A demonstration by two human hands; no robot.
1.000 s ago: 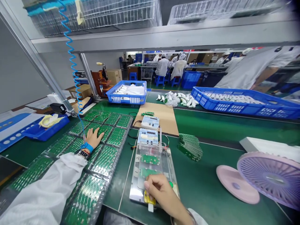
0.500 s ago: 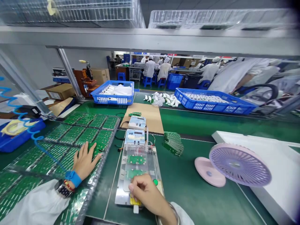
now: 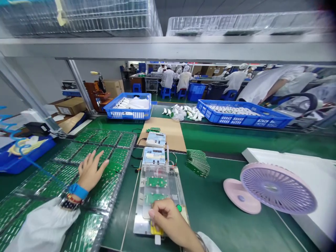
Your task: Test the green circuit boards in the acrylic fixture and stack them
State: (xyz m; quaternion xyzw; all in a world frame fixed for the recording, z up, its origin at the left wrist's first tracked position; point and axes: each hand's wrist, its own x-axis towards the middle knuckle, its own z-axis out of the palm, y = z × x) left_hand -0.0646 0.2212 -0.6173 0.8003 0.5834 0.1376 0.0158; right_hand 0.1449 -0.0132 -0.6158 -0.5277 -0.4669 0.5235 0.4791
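Note:
My left hand [image 3: 90, 171], fingers spread, is over several green circuit boards [image 3: 115, 159] laid out in a clear tray [image 3: 115, 196]. Nothing shows in its grasp. A blue strap circles that wrist. At the front of a metal test fixture [image 3: 139, 220], my right hand [image 3: 165, 215] is closed at the near edge of its clear cover [image 3: 147, 210]; the fingertips are partly hidden. Beneath the cover lie two green boards [image 3: 156, 182]. Close under the right hand is a yellow piece [image 3: 156, 229], and beside it a green button [image 3: 179, 208].
Behind the fixture, two display boxes [image 3: 156, 139] stand by a cardboard sheet [image 3: 175, 134]. Fanned green boards [image 3: 198, 162] lie to the right, near a pink fan [image 3: 278, 189] and white foam [image 3: 315, 175]. Blue baskets [image 3: 244, 113] stand at the back, under an overhead shelf [image 3: 168, 49].
The camera view has shifted slightly, so the bench appears lower and farther right. My left hand has drawn a little left over the boards. My right hand stays at the cover's front edge.

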